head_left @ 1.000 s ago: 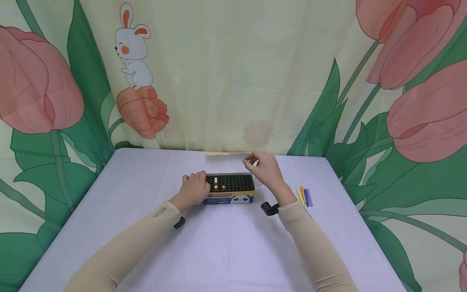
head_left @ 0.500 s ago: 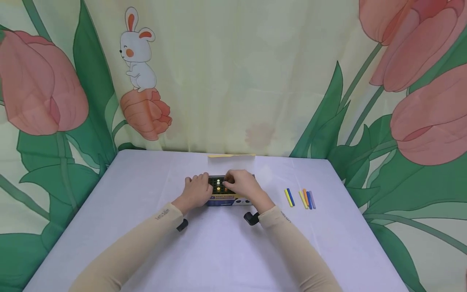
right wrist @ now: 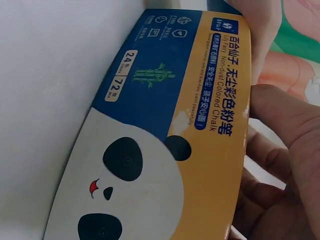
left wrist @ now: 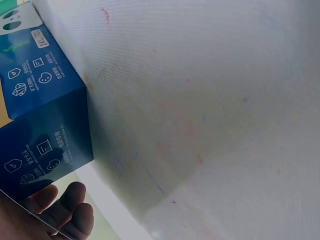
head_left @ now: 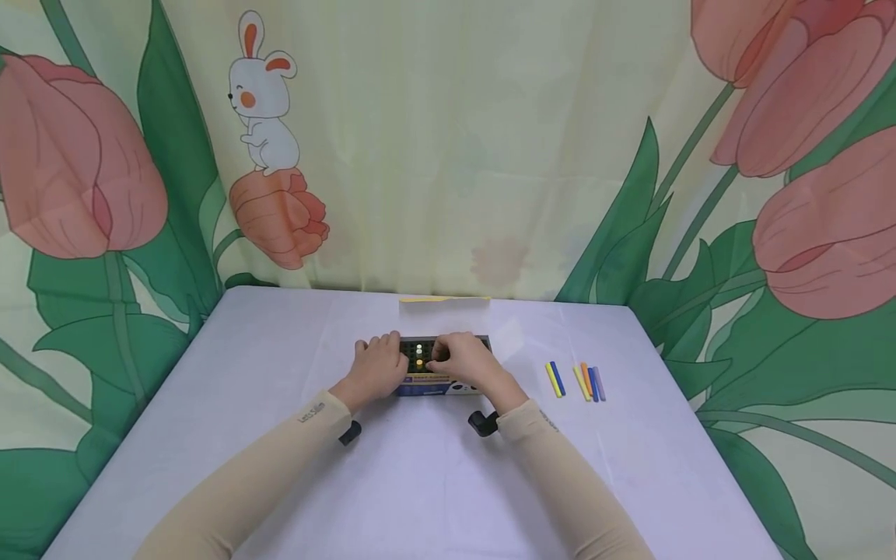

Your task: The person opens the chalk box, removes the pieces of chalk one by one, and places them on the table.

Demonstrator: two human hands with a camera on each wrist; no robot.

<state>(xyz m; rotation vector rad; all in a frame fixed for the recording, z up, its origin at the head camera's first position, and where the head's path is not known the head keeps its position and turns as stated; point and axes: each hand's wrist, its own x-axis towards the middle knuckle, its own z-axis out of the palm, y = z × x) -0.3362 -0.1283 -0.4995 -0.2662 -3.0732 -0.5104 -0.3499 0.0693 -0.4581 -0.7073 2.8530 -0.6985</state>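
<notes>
A chalk box (head_left: pixel 427 383) with a panda on its front stands on the white-covered table, its lid folded back. My left hand (head_left: pixel 376 365) grips the box's left end; in the left wrist view its curled fingers (left wrist: pixel 74 205) show past the box's side. Over the dark grid of holes is my right hand (head_left: pixel 465 362), thumb and fingertips brought together low at the openings. In the right wrist view its thumb (right wrist: pixel 280 107) lies at the box's top edge. Whether it pinches a chalk stick is hidden. Left of it, white and yellow-orange chalk ends (head_left: pixel 419 363) show in the holes.
To the right of the box lie a yellow and a blue chalk stick (head_left: pixel 555 379) side by side. Just beyond them is a second row of chalk sticks (head_left: pixel 589 383) in yellow, orange, blue and purple. A tulip-patterned curtain (head_left: pixel 434 155) hangs behind the table (head_left: pixel 392 482).
My right hand has moved left from beside the box to over the holes, then lowered slightly, covering the orange chalk end seen before. The left hand keeps its hold on the box.
</notes>
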